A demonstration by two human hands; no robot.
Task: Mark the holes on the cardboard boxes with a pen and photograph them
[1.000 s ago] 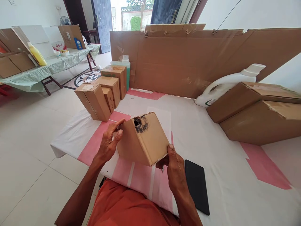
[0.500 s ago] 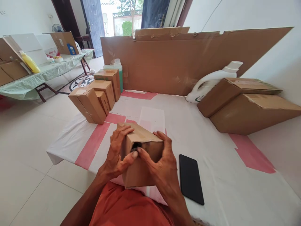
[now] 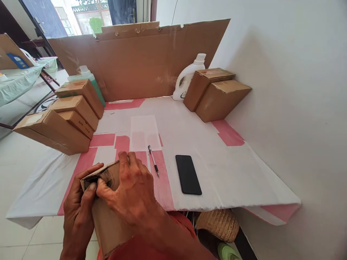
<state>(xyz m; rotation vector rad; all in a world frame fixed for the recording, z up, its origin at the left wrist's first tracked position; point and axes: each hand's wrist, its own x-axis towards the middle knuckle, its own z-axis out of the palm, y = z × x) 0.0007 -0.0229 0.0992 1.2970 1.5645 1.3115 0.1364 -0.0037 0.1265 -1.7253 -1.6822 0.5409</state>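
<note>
Both hands grip a small cardboard box [image 3: 108, 213] at the table's near edge.

The left hand [image 3: 77, 213] and right hand [image 3: 132, 195] clasp the box, thumbs pressing its scribbled-over corner; the box looks shut, unopened. A pen [image 3: 153, 161] and black phone [image 3: 188, 174] lie just beyond, stacked cartons [image 3: 59, 122] to the left; nothing blocks the hands.

A single camera on the person's head looks forward and steeply down across the table [image 3: 217, 151], slightly turned toward the right-hand wall [image 3: 284, 90]. It sits very near the hands, which fill the lower left edge of the view, while the cardboard sheet [image 3: 141, 61] at the table's far side and the doorway [image 3: 81, 18] beyond lie well apart at the top.
</note>
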